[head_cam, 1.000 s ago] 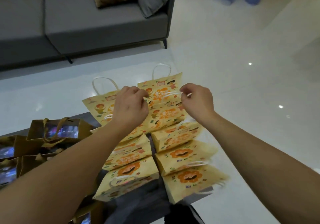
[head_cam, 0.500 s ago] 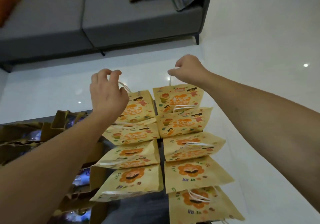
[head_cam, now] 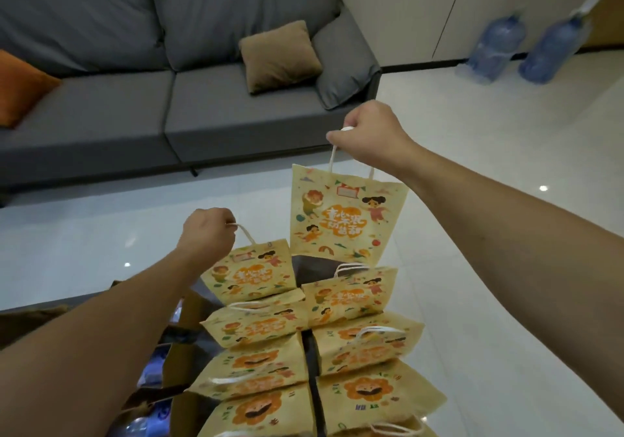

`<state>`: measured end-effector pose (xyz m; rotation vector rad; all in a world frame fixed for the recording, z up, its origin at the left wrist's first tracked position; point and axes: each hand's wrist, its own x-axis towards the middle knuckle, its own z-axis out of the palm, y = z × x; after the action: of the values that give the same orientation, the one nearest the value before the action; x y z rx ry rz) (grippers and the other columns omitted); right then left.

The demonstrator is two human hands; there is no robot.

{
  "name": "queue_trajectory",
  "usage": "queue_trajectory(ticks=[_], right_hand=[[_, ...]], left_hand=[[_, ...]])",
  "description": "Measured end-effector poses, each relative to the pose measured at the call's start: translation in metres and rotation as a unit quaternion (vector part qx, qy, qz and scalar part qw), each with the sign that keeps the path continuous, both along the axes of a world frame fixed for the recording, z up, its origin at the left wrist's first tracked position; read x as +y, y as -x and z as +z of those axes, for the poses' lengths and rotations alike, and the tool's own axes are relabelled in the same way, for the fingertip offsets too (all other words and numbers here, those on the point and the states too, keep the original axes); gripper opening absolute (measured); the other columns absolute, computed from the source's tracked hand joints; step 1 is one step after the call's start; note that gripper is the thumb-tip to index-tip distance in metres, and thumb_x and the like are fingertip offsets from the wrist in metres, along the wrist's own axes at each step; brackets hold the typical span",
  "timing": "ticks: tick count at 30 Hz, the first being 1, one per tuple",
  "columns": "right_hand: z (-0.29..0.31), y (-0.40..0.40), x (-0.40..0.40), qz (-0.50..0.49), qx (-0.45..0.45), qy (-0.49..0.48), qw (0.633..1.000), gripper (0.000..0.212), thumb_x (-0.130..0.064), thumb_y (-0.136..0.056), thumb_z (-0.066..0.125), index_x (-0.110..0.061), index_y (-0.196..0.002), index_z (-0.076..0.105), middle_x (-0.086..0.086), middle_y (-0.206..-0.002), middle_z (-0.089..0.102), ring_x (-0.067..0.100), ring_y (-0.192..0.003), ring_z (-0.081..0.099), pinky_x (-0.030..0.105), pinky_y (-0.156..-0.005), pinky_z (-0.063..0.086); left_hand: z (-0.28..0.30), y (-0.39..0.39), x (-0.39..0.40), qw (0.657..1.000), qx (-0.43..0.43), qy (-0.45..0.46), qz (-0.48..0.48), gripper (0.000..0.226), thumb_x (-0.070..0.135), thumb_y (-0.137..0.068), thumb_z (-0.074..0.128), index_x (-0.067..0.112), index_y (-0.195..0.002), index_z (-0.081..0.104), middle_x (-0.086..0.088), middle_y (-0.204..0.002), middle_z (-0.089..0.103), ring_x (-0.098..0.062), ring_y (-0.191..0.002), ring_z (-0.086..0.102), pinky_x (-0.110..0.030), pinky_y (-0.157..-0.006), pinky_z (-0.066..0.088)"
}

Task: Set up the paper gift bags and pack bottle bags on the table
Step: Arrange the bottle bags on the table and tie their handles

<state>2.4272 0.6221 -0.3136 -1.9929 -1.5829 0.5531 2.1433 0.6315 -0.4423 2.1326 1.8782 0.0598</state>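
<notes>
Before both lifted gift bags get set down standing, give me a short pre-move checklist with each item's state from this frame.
1. Right hand grips the handle of the right bag: ok.
2. Left hand grips the handle of the left bag: ok.
3. Right bag lifted above the rows of flat bags: ok.
4. Left bag lifted clear of the row: cannot tell, its lower edge meets the next bag.
5. Either bag opened out to stand: not ok, both look flat.
6. Bare table showing under the right bag: ok.

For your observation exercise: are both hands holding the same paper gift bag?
No, the right hand lifts one paper gift bag by its handle, while the left hand holds another bag.
</notes>
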Motion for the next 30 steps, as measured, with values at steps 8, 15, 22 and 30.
queue_trajectory(ticks=[8, 15, 22, 30], right_hand=[[0.106, 0.009, -0.013, -0.022, -0.018, -0.079, 0.996, 0.029, -0.028, -0.087, 0.068, -0.008, -0.067, 0.065, 0.004, -0.062, 0.053, 0.015, -0.060, 0.049, 0.028, -0.055, 0.038], [0.214, 0.021, -0.039, -0.030, -0.022, -0.164, 0.986, 0.032, -0.022, -0.087, 0.067, -0.013, -0.058, 0.056, 0.002, -0.058, 0.045, 0.017, -0.058, 0.046, 0.028, -0.053, 0.038], [0.282, 0.037, -0.056, -0.038, -0.005, -0.231, 0.972, 0.034, -0.024, -0.090, 0.063, -0.011, -0.060, 0.056, 0.003, -0.061, 0.046, 0.020, -0.061, 0.044, 0.027, -0.053, 0.034], [0.266, 0.078, -0.039, -0.001, -0.037, -0.194, 0.980, 0.029, -0.026, -0.090, 0.064, -0.004, -0.071, 0.066, 0.011, -0.068, 0.061, 0.026, -0.062, 0.056, 0.036, -0.056, 0.046]], left_hand=[[0.115, -0.001, 0.019, 0.983, -0.133, -0.122, 0.024, 0.018, 0.016, -0.099, 0.054, 0.023, -0.098, 0.070, -0.002, -0.084, 0.068, -0.017, -0.074, 0.059, -0.032, -0.065, 0.046], [0.265, 0.018, 0.019, 0.953, -0.189, -0.235, 0.027, 0.019, 0.022, -0.090, 0.057, 0.022, -0.097, 0.076, -0.007, -0.093, 0.073, -0.030, -0.095, 0.064, -0.035, -0.082, 0.050], [0.390, 0.031, -0.027, 0.909, -0.283, -0.303, 0.052, 0.022, 0.014, -0.083, 0.057, 0.021, -0.095, 0.074, -0.005, -0.089, 0.070, -0.024, -0.087, 0.064, -0.030, -0.074, 0.053], [0.440, 0.097, -0.058, 0.867, -0.334, -0.353, 0.108, 0.026, 0.009, -0.088, 0.054, 0.026, -0.101, 0.070, 0.005, -0.092, 0.062, -0.008, -0.082, 0.056, -0.020, -0.060, 0.042]])
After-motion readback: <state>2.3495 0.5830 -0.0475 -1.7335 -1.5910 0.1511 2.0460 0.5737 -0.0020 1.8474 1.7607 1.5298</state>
